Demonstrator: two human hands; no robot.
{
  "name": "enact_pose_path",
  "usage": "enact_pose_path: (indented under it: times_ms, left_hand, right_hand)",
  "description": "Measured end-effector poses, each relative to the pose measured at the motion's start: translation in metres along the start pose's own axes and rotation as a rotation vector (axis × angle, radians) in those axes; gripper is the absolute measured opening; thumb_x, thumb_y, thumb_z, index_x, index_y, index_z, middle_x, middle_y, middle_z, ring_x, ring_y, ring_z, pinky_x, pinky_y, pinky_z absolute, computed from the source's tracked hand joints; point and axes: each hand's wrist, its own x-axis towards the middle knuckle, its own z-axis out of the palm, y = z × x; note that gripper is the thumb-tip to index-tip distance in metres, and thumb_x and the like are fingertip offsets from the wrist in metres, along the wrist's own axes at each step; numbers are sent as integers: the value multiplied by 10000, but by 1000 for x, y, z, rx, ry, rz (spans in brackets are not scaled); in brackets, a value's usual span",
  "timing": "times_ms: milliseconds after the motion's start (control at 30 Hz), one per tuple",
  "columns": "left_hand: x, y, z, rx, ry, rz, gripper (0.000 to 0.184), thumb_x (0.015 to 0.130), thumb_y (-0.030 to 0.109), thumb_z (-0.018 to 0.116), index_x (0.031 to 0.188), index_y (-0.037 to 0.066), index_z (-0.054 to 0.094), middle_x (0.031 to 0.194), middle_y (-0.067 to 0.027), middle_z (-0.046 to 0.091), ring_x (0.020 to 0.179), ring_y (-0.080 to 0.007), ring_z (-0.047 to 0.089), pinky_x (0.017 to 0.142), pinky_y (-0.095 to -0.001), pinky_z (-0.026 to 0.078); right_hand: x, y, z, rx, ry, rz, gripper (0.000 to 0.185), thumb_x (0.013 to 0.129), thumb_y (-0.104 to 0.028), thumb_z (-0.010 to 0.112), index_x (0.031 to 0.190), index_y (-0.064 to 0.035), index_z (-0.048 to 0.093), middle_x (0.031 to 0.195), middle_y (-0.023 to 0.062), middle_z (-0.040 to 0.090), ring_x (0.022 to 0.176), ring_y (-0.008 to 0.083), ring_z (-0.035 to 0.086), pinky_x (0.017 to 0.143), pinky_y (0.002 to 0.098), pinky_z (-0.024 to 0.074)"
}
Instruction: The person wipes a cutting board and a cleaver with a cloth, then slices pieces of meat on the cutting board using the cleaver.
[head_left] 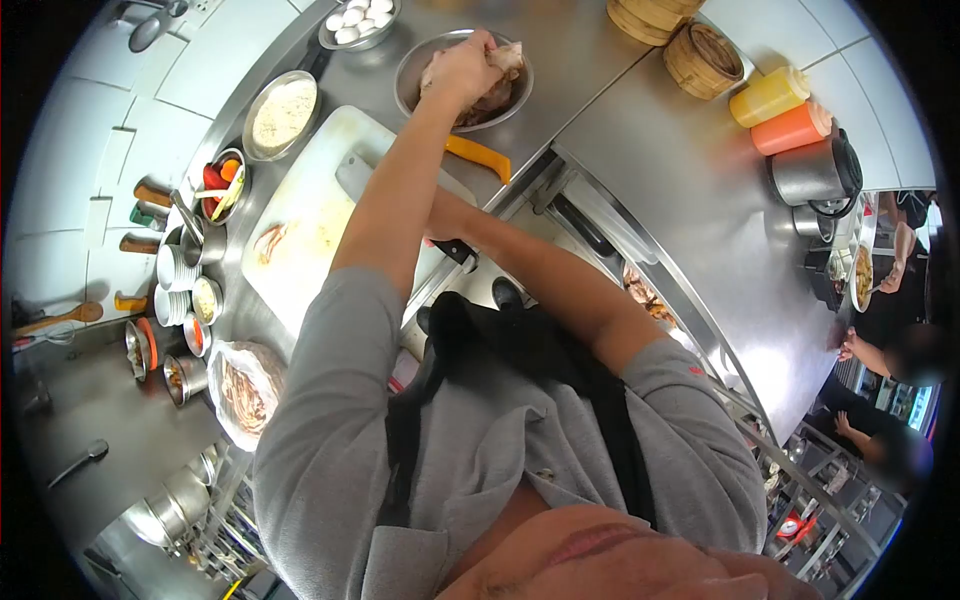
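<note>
My left hand (466, 70) reaches into a metal bowl (402, 88) at the back of the counter, its fingers closed on a pale piece of meat (510, 60). Darker meat (490, 105) lies below it in the bowl. Partly hidden behind my left forearm, my right hand (441, 216) is closed on a knife; the black handle (458, 252) sticks out toward me. The broad blade (354, 176) lies over a white cutting board (325, 150). Small meat scraps (268, 243) rest on the board's left part. A yellow-orange handle (480, 158) lies beside the board, near the bowl.
Eggs (360, 18) and a bowl of pale crumbs (283, 115) stand at the back left. A vegetable bowl (224, 185), stacked white dishes (172, 268) and a bag of meat strips (245, 392) line the left. Bamboo steamers (703, 60) and sauce bottles (770, 97) stand right; co-workers (885, 260) work beyond.
</note>
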Motion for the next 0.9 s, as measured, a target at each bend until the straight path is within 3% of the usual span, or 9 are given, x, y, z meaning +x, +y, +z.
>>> enact_pose_path:
  times_ms: [133,200,267,433,467,600,733,800,900]
  left_hand:
    - [-36,-3,-26,-204,153,74,415,818,378,738,1168,164,676,1005,-120,759,1006,-339,711,965,-448,495]
    - [-68,-14,-59,-272,225,45,428,809,398,752,1152,150,689,952,-121,755,935,-328,720,889,-426,525]
    - [-104,-44,-83,-381,347,28,453,787,432,781,1110,120,721,836,-121,738,767,-301,722,700,-384,567]
    - [-243,-117,-126,-67,674,-55,250,803,233,793,1009,118,712,860,-72,712,797,-294,693,728,-419,539]
    - [-266,-138,-122,120,664,-16,225,769,167,803,980,165,725,915,-31,702,877,-270,679,778,-427,511]
    - [-355,-158,-86,362,599,-103,244,752,140,794,979,209,740,1042,11,690,1002,-239,654,812,-415,486]
    - [-406,-156,-44,260,578,-205,256,773,133,804,1019,166,740,1030,-23,696,972,-241,668,812,-405,521]
    - [-411,-148,-32,-302,726,-543,243,881,132,769,1109,65,719,1004,-56,709,880,-171,681,801,-324,551]
    - [-408,-152,-38,-527,674,-699,270,915,135,751,1143,4,692,964,-68,726,822,-130,663,757,-275,540]
  right_hand:
    - [2,-7,-3,-52,-121,78,234,940,-156,628,1075,33,656,722,183,685,534,278,691,521,406,568]
    - [-5,-24,-4,210,66,278,468,936,-168,655,1360,6,562,680,154,660,509,252,668,503,392,550]
    - [-1,-2,3,324,58,214,738,929,-182,678,1578,-56,351,678,113,647,481,207,620,486,372,526]
    - [0,-10,1,320,8,249,773,959,-196,671,1629,-125,293,665,37,571,452,128,527,435,308,449]
    - [1,-12,1,304,29,259,772,958,-193,674,1627,-120,296,664,34,570,450,126,523,435,308,445]
    - [1,-14,2,333,41,271,769,956,-178,686,1623,-117,310,668,34,574,448,124,512,431,302,427]
    - [3,-11,2,293,34,255,791,941,-205,687,1616,-65,300,680,40,609,457,128,542,453,309,449]
    - [3,-14,0,280,32,265,783,940,-198,674,1615,-57,301,687,36,615,468,125,548,462,300,450]
    - [1,-24,-2,259,23,275,777,936,-172,654,1619,-69,299,686,34,613,470,124,546,465,298,452]
